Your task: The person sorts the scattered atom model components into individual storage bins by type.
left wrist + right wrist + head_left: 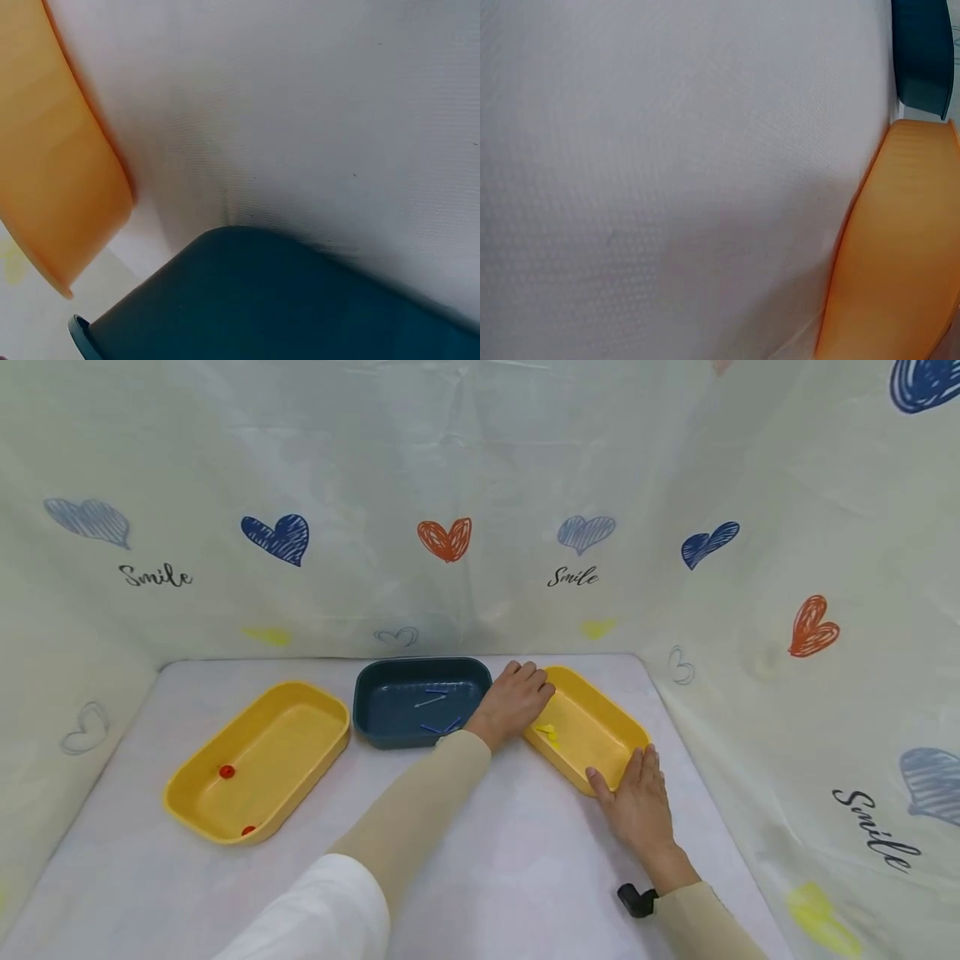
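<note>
Toward the back right of the table sits a yellow tray (592, 727), with small yellow pieces (549, 732) lying near its left side. My left hand (513, 702) is at this tray's back-left corner, its fingers curled over the rim. At the near right corner, my right hand (637, 806) rests with straight fingers along the edge and the thumb at the front rim. The right wrist view catches the tray's outer wall (900, 247). Neither wrist view shows the hands' grip.
Left of my left hand stands a dark teal tray (397, 737) holding several thin blue and pale sticks. Another yellow tray (288, 752) at the left contains red pieces (227, 772). A printed cloth wall (510, 477) rises behind the white table (480, 877) and along its sides.
</note>
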### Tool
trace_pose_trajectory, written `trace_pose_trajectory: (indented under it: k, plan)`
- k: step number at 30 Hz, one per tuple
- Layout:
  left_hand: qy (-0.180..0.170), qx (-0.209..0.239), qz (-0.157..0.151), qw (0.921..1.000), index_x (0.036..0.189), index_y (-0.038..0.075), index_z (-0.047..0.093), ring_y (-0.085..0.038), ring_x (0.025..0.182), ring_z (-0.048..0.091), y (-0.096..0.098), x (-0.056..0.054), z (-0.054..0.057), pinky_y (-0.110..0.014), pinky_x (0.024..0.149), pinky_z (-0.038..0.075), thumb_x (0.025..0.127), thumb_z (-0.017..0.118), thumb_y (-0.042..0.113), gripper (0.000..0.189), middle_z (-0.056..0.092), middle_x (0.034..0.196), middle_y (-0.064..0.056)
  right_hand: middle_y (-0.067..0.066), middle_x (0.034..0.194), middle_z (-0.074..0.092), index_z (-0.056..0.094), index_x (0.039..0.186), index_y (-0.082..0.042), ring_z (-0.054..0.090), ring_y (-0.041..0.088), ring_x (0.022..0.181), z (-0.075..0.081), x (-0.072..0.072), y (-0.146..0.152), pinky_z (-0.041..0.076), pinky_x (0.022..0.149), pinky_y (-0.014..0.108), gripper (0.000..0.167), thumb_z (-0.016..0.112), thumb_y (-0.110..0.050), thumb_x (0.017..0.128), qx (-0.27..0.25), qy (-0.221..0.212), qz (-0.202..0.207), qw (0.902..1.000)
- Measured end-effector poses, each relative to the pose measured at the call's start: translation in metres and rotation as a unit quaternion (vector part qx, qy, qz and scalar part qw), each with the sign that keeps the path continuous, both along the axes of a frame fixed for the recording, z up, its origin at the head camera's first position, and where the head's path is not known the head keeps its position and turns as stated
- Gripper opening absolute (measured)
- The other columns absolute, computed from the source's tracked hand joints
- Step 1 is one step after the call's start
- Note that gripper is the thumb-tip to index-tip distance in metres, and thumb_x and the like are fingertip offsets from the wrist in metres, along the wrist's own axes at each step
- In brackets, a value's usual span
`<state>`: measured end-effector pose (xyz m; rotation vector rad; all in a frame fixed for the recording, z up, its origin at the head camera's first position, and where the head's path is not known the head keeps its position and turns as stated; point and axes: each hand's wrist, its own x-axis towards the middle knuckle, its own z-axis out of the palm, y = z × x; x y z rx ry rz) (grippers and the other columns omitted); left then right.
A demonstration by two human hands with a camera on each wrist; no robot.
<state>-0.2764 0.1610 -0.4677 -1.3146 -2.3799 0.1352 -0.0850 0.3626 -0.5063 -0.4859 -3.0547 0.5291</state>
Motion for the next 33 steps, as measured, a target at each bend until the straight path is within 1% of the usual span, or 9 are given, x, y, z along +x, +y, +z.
trace_pose_trajectory:
  k: [3,6,11,14,18,23,26,29,33]
  plan:
    - [-0.003,-0.017,0.015,0.9997,0.127,0.018,0.063,-0.023,0.110,0.051,-0.002,-0.001,0.000,-0.036,0.099,0.042,0.111,0.053,0.013,0.019,0.061,0.119,-0.001,0.041,0.169,-0.006,0.004,0.158,0.022,0.005,0.058,0.158,0.001,-0.002,-0.004,0.013,0.126,0.069,0.113,0.040,-0.071,0.104,-0.003,-0.002,0.005,1.0000]
    - [-0.006,-0.027,0.020,0.9994,0.128,0.018,0.062,-0.023,0.111,0.051,-0.003,-0.001,0.000,-0.036,0.100,0.042,0.111,0.055,0.013,0.020,0.060,0.119,-0.001,0.040,0.169,-0.006,0.004,0.158,0.022,0.004,0.057,0.158,0.002,-0.003,-0.006,0.013,0.127,0.069,0.112,0.040,-0.070,0.105,-0.002,-0.006,0.006,1.0000]
    - [-0.011,-0.013,0.020,0.9997,0.128,0.019,0.063,-0.022,0.112,0.051,-0.002,-0.002,-0.003,-0.036,0.099,0.042,0.111,0.054,0.013,0.021,0.062,0.120,0.000,0.040,0.169,-0.006,0.004,0.159,0.021,0.005,0.057,0.158,0.002,-0.003,-0.008,0.013,0.127,0.069,0.112,0.040,-0.070,0.105,0.004,-0.006,0.008,0.9999]
    - [-0.030,-0.027,0.041,0.9984,0.142,0.019,0.061,-0.022,0.119,0.053,0.001,0.000,-0.003,-0.037,0.102,0.043,0.112,0.051,0.016,0.032,0.066,0.130,0.001,0.040,0.169,-0.006,0.004,0.158,0.022,0.005,0.057,0.158,0.003,-0.003,-0.009,0.013,0.127,0.069,0.112,0.039,-0.070,0.105,0.007,-0.006,0.012,0.9999]
    - [-0.065,-0.064,0.067,0.9936,0.157,0.019,0.050,-0.022,0.128,0.052,0.004,0.003,-0.001,-0.038,0.108,0.044,0.114,0.048,0.019,0.044,0.067,0.142,0.002,0.040,0.169,-0.005,0.005,0.158,0.022,0.006,0.057,0.158,0.003,-0.003,-0.009,0.014,0.127,0.069,0.111,0.039,-0.069,0.105,0.010,-0.002,0.011,0.9999]
    - [-0.079,-0.058,0.067,0.9929,0.145,0.019,0.059,-0.022,0.125,0.053,0.003,0.003,-0.003,-0.038,0.107,0.045,0.112,0.051,0.017,0.034,0.069,0.135,0.001,0.040,0.170,-0.005,0.006,0.158,0.022,0.007,0.057,0.158,0.002,-0.002,-0.008,0.015,0.126,0.070,0.113,0.039,-0.071,0.104,0.010,0.003,0.005,0.9999]
    - [-0.090,-0.062,0.070,0.9916,0.141,0.019,0.059,-0.022,0.122,0.052,0.002,0.005,-0.005,-0.038,0.106,0.045,0.112,0.053,0.018,0.030,0.068,0.133,0.001,0.039,0.170,-0.007,0.004,0.159,0.021,0.005,0.057,0.158,0.003,0.000,-0.007,0.013,0.126,0.070,0.113,0.038,-0.072,0.104,0.006,-0.003,0.000,1.0000]
    - [-0.103,-0.068,0.079,0.9893,0.142,0.019,0.059,-0.023,0.122,0.051,0.001,0.006,-0.008,-0.039,0.106,0.045,0.113,0.050,0.024,0.030,0.066,0.134,0.000,0.039,0.170,-0.007,0.003,0.159,0.021,0.004,0.057,0.158,0.003,0.001,-0.006,0.012,0.126,0.071,0.113,0.038,-0.072,0.104,0.006,-0.006,-0.002,1.0000]
    - [-0.104,-0.061,0.091,0.9885,0.138,0.019,0.060,-0.023,0.121,0.052,-0.001,0.007,-0.013,-0.039,0.105,0.046,0.114,0.044,0.038,0.034,0.064,0.132,0.000,0.040,0.169,-0.005,0.004,0.159,0.021,0.004,0.058,0.158,0.002,0.001,-0.004,0.010,0.125,0.072,0.113,0.039,-0.071,0.104,0.007,-0.003,-0.003,1.0000]
